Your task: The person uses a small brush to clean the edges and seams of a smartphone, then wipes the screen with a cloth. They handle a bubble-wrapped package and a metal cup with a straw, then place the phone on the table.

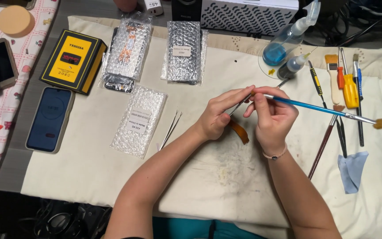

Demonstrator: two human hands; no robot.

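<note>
now both hands meet over the cloth (89, 168). the left hand (219, 116) pinches thin tweezers (244, 99) with an orange strip (238, 131) hanging just below. the right hand (271, 117) is curled tight around a blue brush (323, 108).

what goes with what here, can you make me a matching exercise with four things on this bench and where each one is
Things:
1. blue-handled brush
2. spare tweezers
3. phone
4. blue cloth scrap

Places:
a. far left, screen up, below the yellow box
b. in the right hand
c. on the cloth, left of the left hand
d. right side, below the tools

Pairs: 1-b, 2-c, 3-a, 4-d
</note>
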